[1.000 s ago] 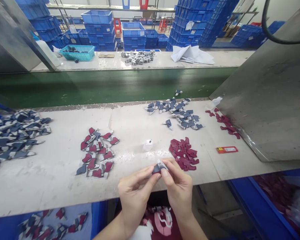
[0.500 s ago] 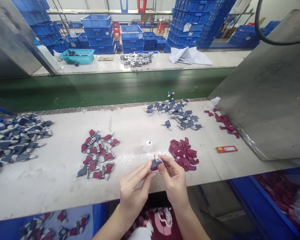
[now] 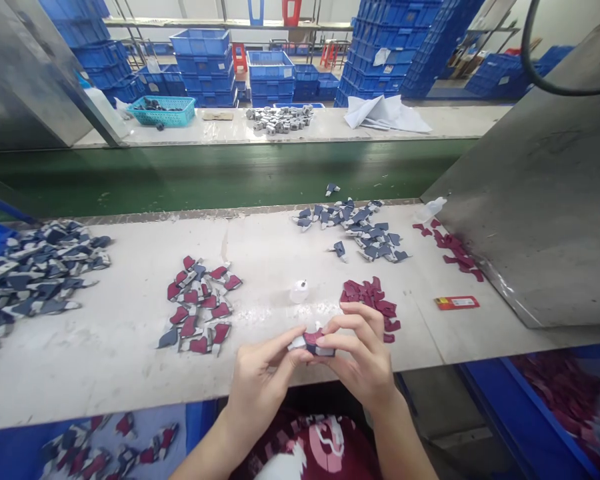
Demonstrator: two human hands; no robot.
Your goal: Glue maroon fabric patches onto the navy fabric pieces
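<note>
One maroon-and-navy piece, 6 o'clock from the small white container, is clamped between left hand and right hand. Imo uneven finger pressure could skew its maroon layer, or a skimpy pinch could let it slip.

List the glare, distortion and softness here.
Head view: glare on the workbench near the small white pot; same view, hazy reflections on the green strip; same view, wide-angle stretch seems to tilt the metal panel; same view, fine detail on the held piece looks soft.
</note>
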